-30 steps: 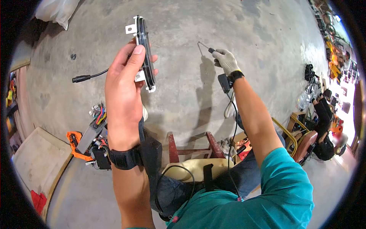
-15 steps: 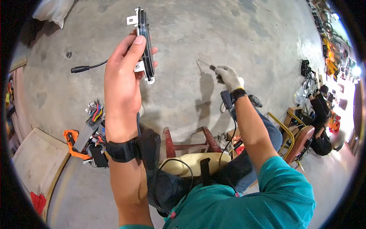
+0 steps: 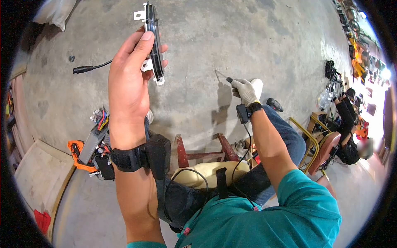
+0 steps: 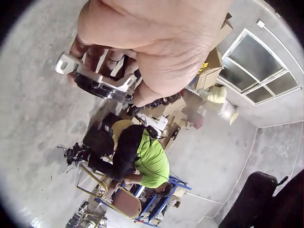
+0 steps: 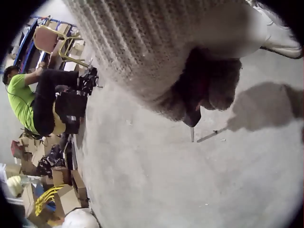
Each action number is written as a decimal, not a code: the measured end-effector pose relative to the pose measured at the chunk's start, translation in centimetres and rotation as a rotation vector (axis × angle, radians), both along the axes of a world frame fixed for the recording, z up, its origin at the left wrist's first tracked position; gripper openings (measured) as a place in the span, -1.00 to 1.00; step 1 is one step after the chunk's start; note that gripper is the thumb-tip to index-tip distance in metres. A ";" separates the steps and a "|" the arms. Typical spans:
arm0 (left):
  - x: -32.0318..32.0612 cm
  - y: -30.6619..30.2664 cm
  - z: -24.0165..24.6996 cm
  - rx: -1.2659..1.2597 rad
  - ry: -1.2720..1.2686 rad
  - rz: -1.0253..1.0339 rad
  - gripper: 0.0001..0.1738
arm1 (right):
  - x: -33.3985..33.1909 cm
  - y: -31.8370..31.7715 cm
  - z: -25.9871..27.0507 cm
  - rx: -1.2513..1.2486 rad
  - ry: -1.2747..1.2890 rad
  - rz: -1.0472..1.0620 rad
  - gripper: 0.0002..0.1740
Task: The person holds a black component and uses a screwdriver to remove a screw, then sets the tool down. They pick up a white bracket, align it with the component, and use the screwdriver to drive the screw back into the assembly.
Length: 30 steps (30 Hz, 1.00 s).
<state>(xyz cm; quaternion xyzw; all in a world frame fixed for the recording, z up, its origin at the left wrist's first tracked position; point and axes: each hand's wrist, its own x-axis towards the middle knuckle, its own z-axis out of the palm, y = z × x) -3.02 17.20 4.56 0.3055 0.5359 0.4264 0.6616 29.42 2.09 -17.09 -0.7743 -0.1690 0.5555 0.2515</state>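
Observation:
My bare left hand (image 3: 130, 80) holds up a black oblong unit (image 3: 156, 47) at the upper left of the head view, thumb on one side and fingers behind. White bracket tabs (image 3: 139, 15) stick out from it, and a short black cable ends in a plug connector (image 3: 82, 69). In the left wrist view the unit (image 4: 102, 88) lies against the fingers. My right hand (image 3: 247, 91), in a knitted white glove, grips a screwdriver (image 3: 229, 79) by its dark handle. Its thin shaft points at the floor in the right wrist view, where the curled fingers partly hide the handle.
A power drill (image 3: 274, 104) lies on the concrete floor beside my right leg. Below my hands stands a red stool frame (image 3: 180, 153). Electronic parts with wires (image 3: 93, 146) sit at the left, next to an orange frame (image 3: 74, 153). Another person (image 4: 152, 159) sits nearby.
My right hand has drawn back toward my body with the screwdriver. The left hand keeps its grip on the unit and sits slightly higher in view. The drill has come into sight.

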 end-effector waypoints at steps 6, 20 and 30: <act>0.3 0.1 0.3 -0.008 0.005 -0.005 -0.60 | 0.1 2.0 3.8 0.088 -0.048 -0.081 -0.50; 1.8 -1.1 -0.3 0.007 -0.219 -0.166 -0.52 | -1.0 5.7 24.5 0.579 0.087 -0.067 -0.65; 3.5 -0.7 -1.7 -0.111 -0.481 -0.147 -0.43 | 0.7 6.4 24.9 0.516 0.024 0.078 -0.65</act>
